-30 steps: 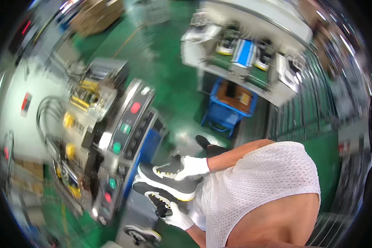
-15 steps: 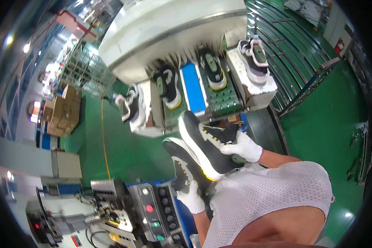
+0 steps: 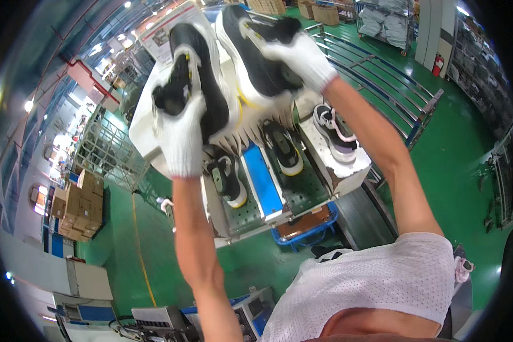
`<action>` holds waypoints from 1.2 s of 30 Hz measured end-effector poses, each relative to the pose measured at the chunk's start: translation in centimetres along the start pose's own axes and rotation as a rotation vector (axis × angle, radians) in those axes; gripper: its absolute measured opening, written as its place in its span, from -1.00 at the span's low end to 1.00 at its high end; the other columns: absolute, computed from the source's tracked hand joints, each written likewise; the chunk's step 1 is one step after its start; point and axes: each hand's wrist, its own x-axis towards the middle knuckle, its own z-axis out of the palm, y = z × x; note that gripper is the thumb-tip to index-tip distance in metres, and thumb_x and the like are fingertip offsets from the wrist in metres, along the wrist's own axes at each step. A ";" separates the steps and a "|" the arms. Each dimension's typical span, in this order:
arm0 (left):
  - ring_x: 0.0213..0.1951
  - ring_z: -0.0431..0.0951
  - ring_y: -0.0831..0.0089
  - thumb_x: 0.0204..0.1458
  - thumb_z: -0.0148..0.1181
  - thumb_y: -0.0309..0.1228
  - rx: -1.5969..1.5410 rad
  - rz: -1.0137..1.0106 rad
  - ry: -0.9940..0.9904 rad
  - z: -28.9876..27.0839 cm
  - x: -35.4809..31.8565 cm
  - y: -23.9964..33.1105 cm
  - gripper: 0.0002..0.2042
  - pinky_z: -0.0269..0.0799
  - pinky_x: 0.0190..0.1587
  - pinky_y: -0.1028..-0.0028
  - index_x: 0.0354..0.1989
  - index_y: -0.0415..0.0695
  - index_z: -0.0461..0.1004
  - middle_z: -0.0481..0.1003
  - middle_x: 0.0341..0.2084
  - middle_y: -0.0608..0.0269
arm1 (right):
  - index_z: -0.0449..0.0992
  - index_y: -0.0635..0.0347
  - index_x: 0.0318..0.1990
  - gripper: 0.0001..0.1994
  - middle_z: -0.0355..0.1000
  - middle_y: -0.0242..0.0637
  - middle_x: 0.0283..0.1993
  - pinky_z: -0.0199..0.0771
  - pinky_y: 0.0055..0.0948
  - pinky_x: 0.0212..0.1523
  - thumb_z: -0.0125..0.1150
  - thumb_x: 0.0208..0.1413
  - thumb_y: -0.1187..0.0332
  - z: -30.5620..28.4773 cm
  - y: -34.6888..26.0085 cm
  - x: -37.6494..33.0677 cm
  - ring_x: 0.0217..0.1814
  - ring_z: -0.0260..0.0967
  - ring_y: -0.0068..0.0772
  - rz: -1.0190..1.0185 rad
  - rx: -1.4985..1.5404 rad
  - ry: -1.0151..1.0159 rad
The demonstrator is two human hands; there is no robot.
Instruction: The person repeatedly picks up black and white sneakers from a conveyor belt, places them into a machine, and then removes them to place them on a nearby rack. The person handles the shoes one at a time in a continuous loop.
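Both my arms stretch forward, in white gloves, over a pale machine. My left hand grips a black sneaker by its collar side, toe pointing up and away. A second black sneaker, with a white sole and yellow at the heel, is in my right hand. The held pair is tilted, soles side by side. Below them, two more black shoes stand on the perforated plates: a left one and a right one. My fingertips are partly hidden behind the shoes.
A white and purple shoe stands on the right-hand block. A blue strip divides the plates. Metal rails run along the right. A blue crate sits under the machine; stacked cartons stand far left.
Both hands have risen forward with the sneakers, from close to my body to above the machine. My view has tilted up, and the control panel at lower left has mostly left it.
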 end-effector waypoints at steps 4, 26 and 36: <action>-0.13 0.64 0.38 -0.03 0.44 -0.26 0.189 0.027 -0.263 6.6 13.2 -1.1 -0.55 0.52 0.01 0.39 0.04 -0.22 0.64 0.68 -0.16 0.17 | 0.67 0.33 -0.04 -0.40 0.65 0.07 -0.10 0.59 -0.27 -0.02 0.30 -0.01 -0.09 1.2 -1.9 12.7 -0.07 0.66 -0.10 0.055 -0.229 -0.204; 0.06 0.62 -0.07 0.11 0.35 -0.23 0.181 -0.056 -0.304 -3.5 -26.3 -4.5 -0.51 0.54 0.16 0.20 0.16 -0.24 0.51 0.59 0.04 -0.08 | 0.47 0.48 0.22 -0.42 0.47 0.15 0.23 0.43 -0.23 0.22 0.15 0.27 0.10 7.7 -13.5 -12.7 0.18 0.49 -0.04 -0.551 0.412 -0.361; -0.22 0.68 -0.02 0.30 0.07 -0.12 1.366 -1.780 1.273 -13.3 -98.8 31.6 -0.69 0.63 -0.20 0.07 -0.24 -0.07 0.61 0.62 -0.26 0.00 | 0.47 0.22 0.09 -0.72 0.53 -0.20 -0.08 0.61 -0.15 -0.15 0.23 0.39 0.25 17.1 -7.0 -70.6 -0.18 0.52 -0.17 1.197 0.105 -2.267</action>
